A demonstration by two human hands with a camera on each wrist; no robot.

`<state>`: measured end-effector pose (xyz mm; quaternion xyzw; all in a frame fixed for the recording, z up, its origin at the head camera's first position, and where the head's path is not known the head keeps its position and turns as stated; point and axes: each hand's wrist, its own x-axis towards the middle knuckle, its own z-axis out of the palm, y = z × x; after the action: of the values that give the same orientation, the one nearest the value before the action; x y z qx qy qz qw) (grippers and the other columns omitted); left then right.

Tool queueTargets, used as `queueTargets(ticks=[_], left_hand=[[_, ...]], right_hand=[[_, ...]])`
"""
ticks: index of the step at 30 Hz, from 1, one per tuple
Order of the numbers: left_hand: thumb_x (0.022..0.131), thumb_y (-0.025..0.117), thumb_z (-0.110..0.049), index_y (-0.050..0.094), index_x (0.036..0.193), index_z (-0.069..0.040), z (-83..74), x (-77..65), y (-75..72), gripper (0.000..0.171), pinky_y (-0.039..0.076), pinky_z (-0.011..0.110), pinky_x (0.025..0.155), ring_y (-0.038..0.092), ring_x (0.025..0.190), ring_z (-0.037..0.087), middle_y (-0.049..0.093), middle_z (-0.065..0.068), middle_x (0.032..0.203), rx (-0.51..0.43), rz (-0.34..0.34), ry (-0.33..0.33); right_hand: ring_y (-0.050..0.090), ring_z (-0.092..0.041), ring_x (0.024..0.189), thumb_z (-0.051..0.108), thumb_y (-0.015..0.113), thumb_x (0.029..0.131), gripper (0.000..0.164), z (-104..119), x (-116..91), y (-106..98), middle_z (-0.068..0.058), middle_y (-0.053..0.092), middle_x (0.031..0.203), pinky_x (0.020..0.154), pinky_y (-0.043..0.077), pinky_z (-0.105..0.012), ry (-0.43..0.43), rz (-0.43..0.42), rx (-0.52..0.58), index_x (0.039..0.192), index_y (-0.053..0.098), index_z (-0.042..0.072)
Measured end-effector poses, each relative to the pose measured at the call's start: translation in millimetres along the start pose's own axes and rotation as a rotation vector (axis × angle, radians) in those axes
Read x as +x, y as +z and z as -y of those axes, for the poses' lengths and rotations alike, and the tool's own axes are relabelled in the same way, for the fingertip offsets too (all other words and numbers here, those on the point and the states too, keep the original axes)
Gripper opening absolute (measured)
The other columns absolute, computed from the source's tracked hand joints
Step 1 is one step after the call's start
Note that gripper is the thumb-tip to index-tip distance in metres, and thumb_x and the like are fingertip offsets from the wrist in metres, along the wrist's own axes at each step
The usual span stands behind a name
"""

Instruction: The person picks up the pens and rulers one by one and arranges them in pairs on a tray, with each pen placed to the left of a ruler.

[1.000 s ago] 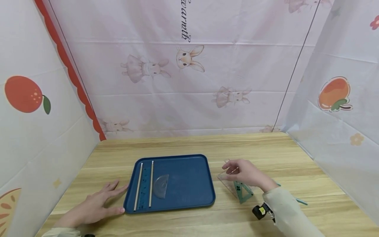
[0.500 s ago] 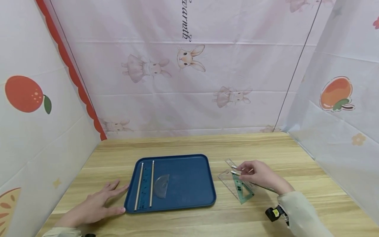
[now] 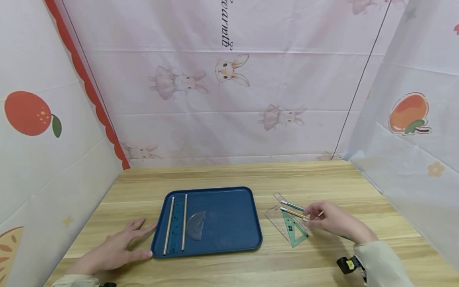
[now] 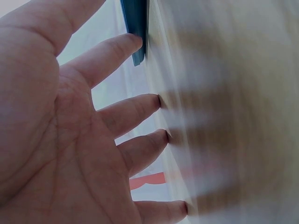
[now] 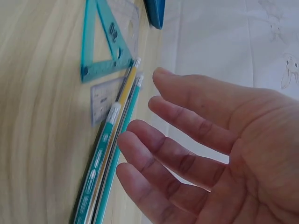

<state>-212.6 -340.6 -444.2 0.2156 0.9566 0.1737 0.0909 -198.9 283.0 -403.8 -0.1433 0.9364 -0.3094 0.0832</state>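
My left hand (image 3: 116, 246) rests with spread fingers on the table, thumb and index finger at the left edge of the blue tray (image 3: 206, 254). Its fingertips touch the tabletop in the left wrist view. My right hand (image 3: 333, 220) hovers with loosely bent fingers over several pencils; nothing is held in it. Among these are a yellow pencil (image 5: 127, 88) and a green patterned pencil (image 5: 96, 165), lying nearly parallel. By their eraser ends lie a green set square (image 3: 293, 232), a clear set square (image 3: 275, 221) and a clear ruler (image 3: 279, 197).
Inside the tray, two gold pencils (image 3: 169, 227) flank a blue ruler (image 3: 176, 228), with a clear protractor (image 3: 196, 226) to their right. Printed cloth walls (image 3: 229, 131) enclose the wooden table (image 3: 229, 175) at the back and both sides.
My right hand has moved right, from above the set squares to farther along the pencils, uncovering the clear ruler and the pencils' eraser ends. My left hand has stayed in place.
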Motion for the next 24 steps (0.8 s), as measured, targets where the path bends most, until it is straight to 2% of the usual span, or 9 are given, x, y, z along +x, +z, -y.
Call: queueTargets(ticks=[4, 12, 24], left_hand=[[0.095, 0.075, -0.059, 0.051, 0.162, -0.020, 0.2, 0.1, -0.6, 0.081, 0.027, 0.100, 0.087, 0.027, 0.148, 0.073, 0.032, 0.039, 0.167, -0.003, 0.012, -0.011], [0.095, 0.074, -0.060, 0.049, 0.162, -0.020, 3.7, 1.7, -1.7, 0.082, 0.023, 0.101, 0.088, 0.025, 0.150, 0.073, 0.032, 0.038, 0.168, -0.037, 0.040, -0.018], [0.095, 0.073, -0.061, 0.049, 0.163, -0.021, 3.0, 1.3, -2.6, 0.082, 0.022, 0.102, 0.088, 0.024, 0.150, 0.073, 0.031, 0.038, 0.169, -0.040, 0.047, -0.026]], right_hand=[[0.064, -0.010, 0.084, 0.020, 0.081, 0.096, 0.026, -5, -5, -1, 0.002, 0.068, 0.091, 0.072, 0.054, -0.024, 0.026, -0.024, -0.020, 0.115, 0.076, 0.004], [0.059, -0.003, 0.079, 0.016, 0.080, 0.096, 0.018, -20, -15, -2, 0.002, 0.069, 0.090, 0.070, 0.053, -0.024, 0.024, -0.078, -0.057, 0.109, 0.076, 0.004], [0.053, 0.000, 0.073, 0.006, 0.081, 0.093, 0.013, -38, -24, -4, 0.002, 0.066, 0.084, 0.065, 0.048, -0.023, 0.036, -0.082, -0.059, 0.103, 0.075, 0.004]])
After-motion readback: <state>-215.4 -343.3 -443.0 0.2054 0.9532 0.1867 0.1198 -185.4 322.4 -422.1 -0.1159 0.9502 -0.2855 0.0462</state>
